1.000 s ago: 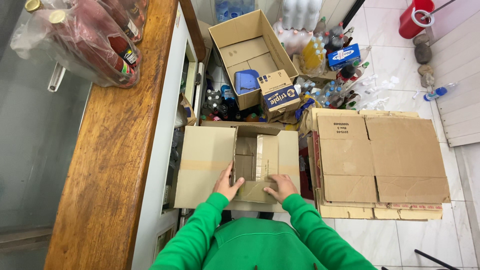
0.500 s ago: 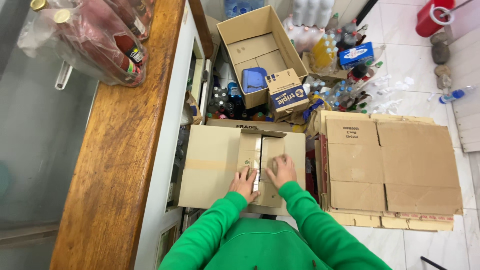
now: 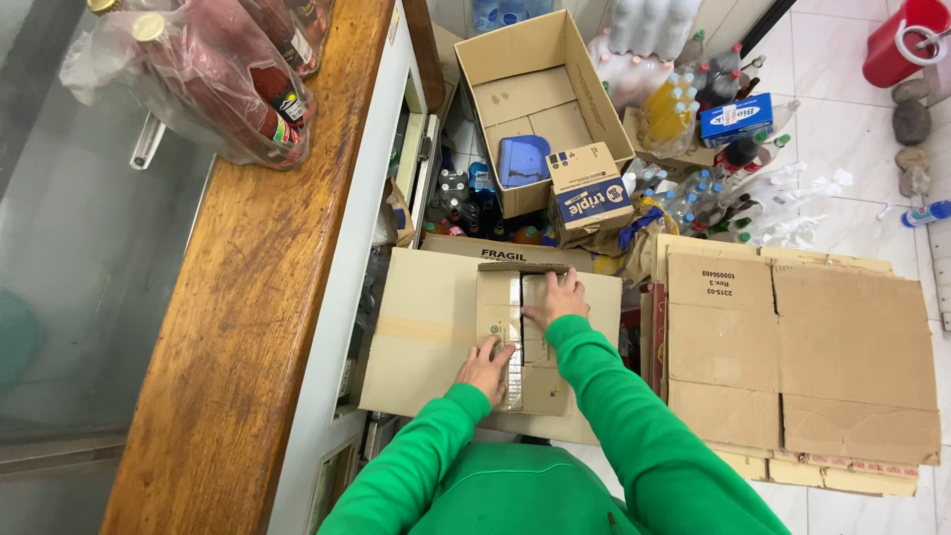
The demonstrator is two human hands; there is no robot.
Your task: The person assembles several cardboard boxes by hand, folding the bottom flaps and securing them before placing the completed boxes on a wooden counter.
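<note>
A brown cardboard box [image 3: 426, 337] lies in front of me with its top flaps folded shut and a strip of clear tape along the middle seam. My left hand [image 3: 485, 367] presses flat on the near part of the seam. My right hand [image 3: 557, 297] lies flat on the far part of the flaps, fingers spread. Both arms wear green sleeves. Neither hand holds anything.
A wooden counter [image 3: 248, 297] with bagged red bottles [image 3: 228, 89] runs along the left. An open cardboard box [image 3: 540, 99] holding a blue item stands ahead, a small blue-and-brown carton [image 3: 586, 193] beside it. Flattened cardboard [image 3: 802, 347] lies at right. Several bottles [image 3: 693, 99] crowd the floor.
The flaps have been folded shut. Both hands moved from the near edge up onto the seam, the right hand farther forward than the left.
</note>
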